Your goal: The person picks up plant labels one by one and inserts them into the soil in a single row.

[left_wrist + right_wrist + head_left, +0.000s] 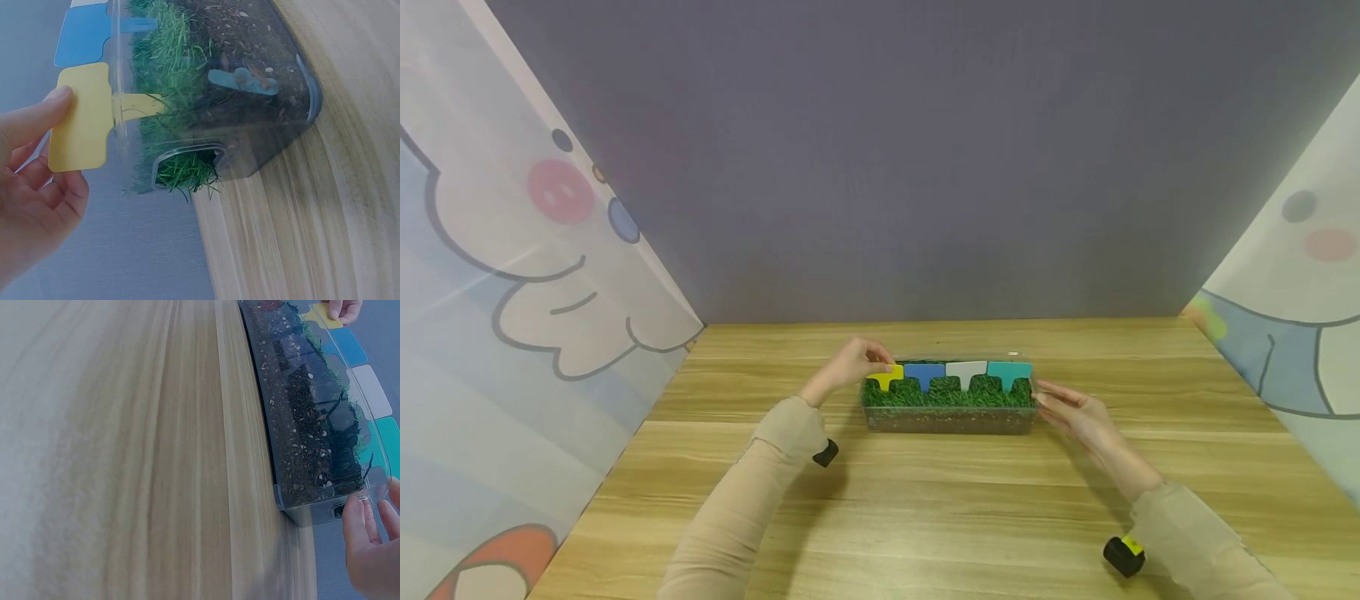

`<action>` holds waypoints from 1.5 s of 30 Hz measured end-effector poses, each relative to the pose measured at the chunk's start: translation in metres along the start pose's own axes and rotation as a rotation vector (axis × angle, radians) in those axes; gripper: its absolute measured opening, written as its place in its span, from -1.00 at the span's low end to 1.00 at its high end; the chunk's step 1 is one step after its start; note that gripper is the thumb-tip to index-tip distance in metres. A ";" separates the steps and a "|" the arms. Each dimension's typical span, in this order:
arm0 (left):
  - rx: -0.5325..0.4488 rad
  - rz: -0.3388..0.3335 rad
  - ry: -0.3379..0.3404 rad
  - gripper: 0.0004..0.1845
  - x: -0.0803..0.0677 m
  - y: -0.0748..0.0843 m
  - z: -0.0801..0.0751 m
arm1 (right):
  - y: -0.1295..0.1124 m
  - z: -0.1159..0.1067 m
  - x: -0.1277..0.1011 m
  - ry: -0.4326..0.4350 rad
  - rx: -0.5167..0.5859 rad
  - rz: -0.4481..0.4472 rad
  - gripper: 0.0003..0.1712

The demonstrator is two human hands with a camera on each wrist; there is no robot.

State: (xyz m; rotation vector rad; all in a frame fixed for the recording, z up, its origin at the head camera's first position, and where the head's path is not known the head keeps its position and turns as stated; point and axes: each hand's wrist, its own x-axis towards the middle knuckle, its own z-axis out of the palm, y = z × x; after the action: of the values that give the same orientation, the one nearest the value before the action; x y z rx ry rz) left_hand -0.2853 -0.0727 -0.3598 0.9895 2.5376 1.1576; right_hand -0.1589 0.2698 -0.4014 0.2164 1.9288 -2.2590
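Observation:
A long clear plastic planter box [947, 423] holds dark soil and green grass [955, 398]. Four-coloured plant labels stand in a row in it: yellow [891, 375], blue [923, 372], white [966, 372] and teal [1009, 373]. My left hand [852, 362] pinches the yellow label's upper part between thumb and fingers; in the left wrist view its narrow stem [140, 106] reaches into the grass. At the box's right end, my right hand [1086, 423] grips the end wall near the rim, thumb and fingers bent about it in the right wrist view.
The box stands on a wood-grain table [955, 517], near its back edge. Behind rises a plain grey panel [880, 167]. Cartoon-printed sheets [467, 292] flank the table on both sides. Each sleeve has a small black device [1124, 557] at the wrist.

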 end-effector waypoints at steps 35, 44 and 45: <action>0.076 -0.111 0.108 -0.88 -0.009 0.018 -0.002 | 0.017 -0.010 0.008 0.013 -0.089 -0.077 -0.32; 0.109 -0.085 0.185 -0.83 -0.029 0.028 -0.006 | -0.006 0.003 -0.016 0.045 -0.417 -0.100 -0.33; 0.116 -0.088 0.199 -0.83 -0.033 0.028 -0.006 | -0.006 0.003 -0.017 0.048 -0.440 -0.101 -0.34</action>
State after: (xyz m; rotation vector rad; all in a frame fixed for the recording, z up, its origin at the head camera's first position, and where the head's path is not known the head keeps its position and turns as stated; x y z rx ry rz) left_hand -0.2488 -0.0839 -0.3386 0.8128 2.8014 1.1488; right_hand -0.1435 0.2679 -0.3909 0.1172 2.4455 -1.8306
